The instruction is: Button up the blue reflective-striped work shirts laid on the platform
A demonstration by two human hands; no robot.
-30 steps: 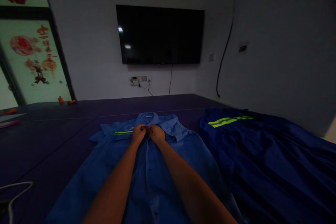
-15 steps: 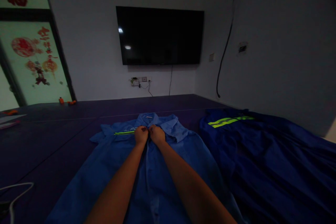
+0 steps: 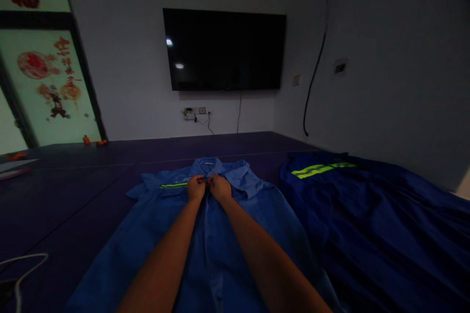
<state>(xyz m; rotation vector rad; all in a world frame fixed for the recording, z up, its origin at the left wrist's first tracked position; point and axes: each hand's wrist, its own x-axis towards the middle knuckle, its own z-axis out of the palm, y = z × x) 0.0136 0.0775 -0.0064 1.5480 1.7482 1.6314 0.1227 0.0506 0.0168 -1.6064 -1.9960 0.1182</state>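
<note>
Blue shirt (image 3: 213, 242) partly below frame

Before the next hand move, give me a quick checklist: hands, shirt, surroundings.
1. Left hand gripping the blue shirt front, below the collar: ok.
2. Right hand gripping it just alongside: ok.
3. Shirt laid front up: ok.
4. Front edges joined between fingertips: cannot tell, fingers hide it.
5. Dark blue garment clear of both hands: ok.
6. Light on the fingers: not ok, dim.
</note>
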